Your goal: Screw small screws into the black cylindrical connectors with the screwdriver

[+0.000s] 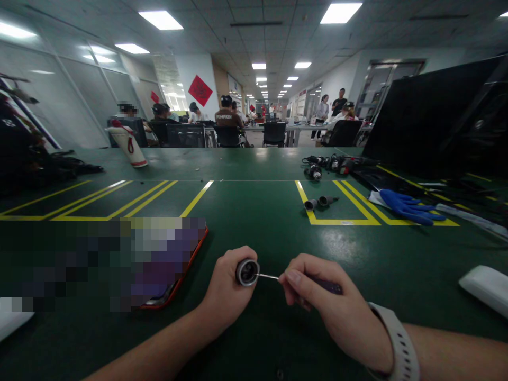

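Wrapped in my left hand [230,286] is a round dark metal connector [246,272], its open end facing me with dark inner parts showing. My right hand [317,291] grips a screwdriver [268,276] with a thin bright shaft and a dark handle. The shaft points left, and its tip is at the right rim of the connector's opening; how deep it reaches I cannot tell. Two similar grey connectors [326,200] lie farther off to the right, by yellow tape. A pale watch band circles my right wrist.
The green table [254,222] carries yellow tape outlines. At left lies a red-edged case [202,238], partly blurred. A paper cup [129,144], more connectors [314,171], a blue glove [408,206] and a large black screen [428,111] stand farther out. Several people sit beyond.
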Motion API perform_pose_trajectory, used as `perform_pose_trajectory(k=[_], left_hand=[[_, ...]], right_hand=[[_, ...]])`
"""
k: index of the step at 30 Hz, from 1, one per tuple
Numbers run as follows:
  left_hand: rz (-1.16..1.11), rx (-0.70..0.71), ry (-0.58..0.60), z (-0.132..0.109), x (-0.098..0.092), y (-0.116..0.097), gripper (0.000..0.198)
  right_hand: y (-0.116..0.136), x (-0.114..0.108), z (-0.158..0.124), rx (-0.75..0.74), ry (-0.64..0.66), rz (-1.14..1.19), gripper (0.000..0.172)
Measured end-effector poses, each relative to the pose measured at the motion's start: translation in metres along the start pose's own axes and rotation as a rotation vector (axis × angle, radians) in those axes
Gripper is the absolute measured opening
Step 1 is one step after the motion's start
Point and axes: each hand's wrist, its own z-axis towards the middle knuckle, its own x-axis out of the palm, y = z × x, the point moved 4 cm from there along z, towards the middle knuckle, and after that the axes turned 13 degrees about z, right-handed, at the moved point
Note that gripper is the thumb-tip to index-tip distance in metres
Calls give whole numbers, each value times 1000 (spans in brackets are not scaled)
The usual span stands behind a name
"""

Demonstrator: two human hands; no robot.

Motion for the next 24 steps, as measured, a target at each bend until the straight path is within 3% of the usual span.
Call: perform_pose_trajectory(k=[6, 16, 24], left_hand=[[-91, -7, 25, 1, 0, -1, 12], [34, -6, 28, 0, 2, -1, 13], [-96, 19, 22, 3, 0, -1, 13]], right_hand=[[-12, -1, 1, 41, -6, 190, 24], [6, 0, -1, -16, -10, -48, 27], [-13, -3, 2, 64, -17, 262, 23]])
